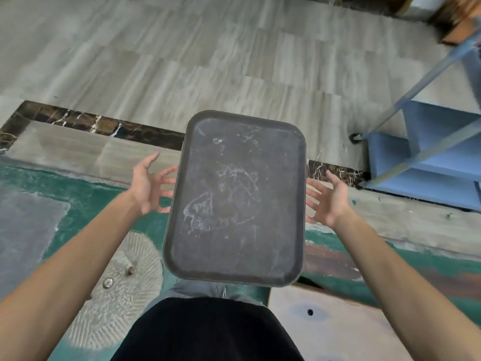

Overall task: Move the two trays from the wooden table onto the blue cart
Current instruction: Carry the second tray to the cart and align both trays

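Note:
A dark grey rectangular tray, scuffed with white marks, hangs level in front of me above the floor. My left hand presses its spread fingertips against the tray's left edge. My right hand does the same on the right edge, so the tray is held between them. The blue cart, with shelves and a slanted metal frame, stands on the floor to the right, apart from the tray. Only one tray is in view.
A pale wooden surface with a small hole lies at the lower right. Below me are grey tiles with a dark marble strip and a green painted floor. A cardboard box sits at the top right.

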